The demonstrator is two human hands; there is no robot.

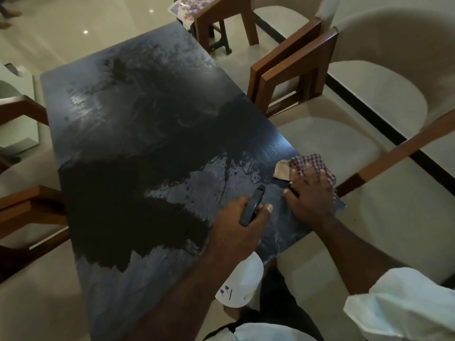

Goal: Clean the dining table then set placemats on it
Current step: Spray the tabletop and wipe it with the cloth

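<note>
Dark surface (pixel 118 134) streaked wet | floral placemats (pixel 183 7) lying off it, past the far end | left hand (pixel 234 225) wrapped round spray bottle (pixel 250 209) over the near end | right hand (pixel 311 195) flat, fingers spread, pressing checked cloth (pixel 312 162) at the surface's right edge

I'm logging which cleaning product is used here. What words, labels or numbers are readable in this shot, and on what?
Spray bottle held by the left hand: a few dark marks on its white body, too blurred to read.
Floral placemats beyond the far end: printed pattern only, no text visible.
No other text visible.
</note>
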